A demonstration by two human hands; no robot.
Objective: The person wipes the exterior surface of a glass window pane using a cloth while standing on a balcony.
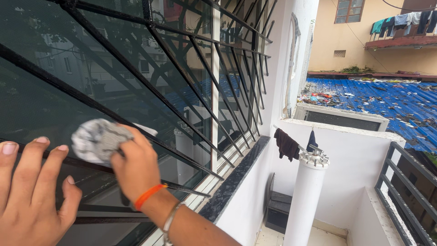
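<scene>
My right hand (136, 166) holds a crumpled grey-white cloth (96, 140) and presses it against the dark window glass (54, 86), reaching between the black metal grille bars (150, 91). An orange thread band and a thin metal bangle circle that wrist. My left hand (29, 196) rests flat with fingers spread on a lower grille bar at the bottom left, just left of the cloth, holding nothing.
A dark stone sill (236, 175) runs under the window. Below on a narrow balcony stand a white cylindrical unit (307, 200) and a dark box (278, 212). Dark clothes (287, 145) hang on a rod. A black railing (405, 196) is at right; a blue roof (391, 102) lies beyond.
</scene>
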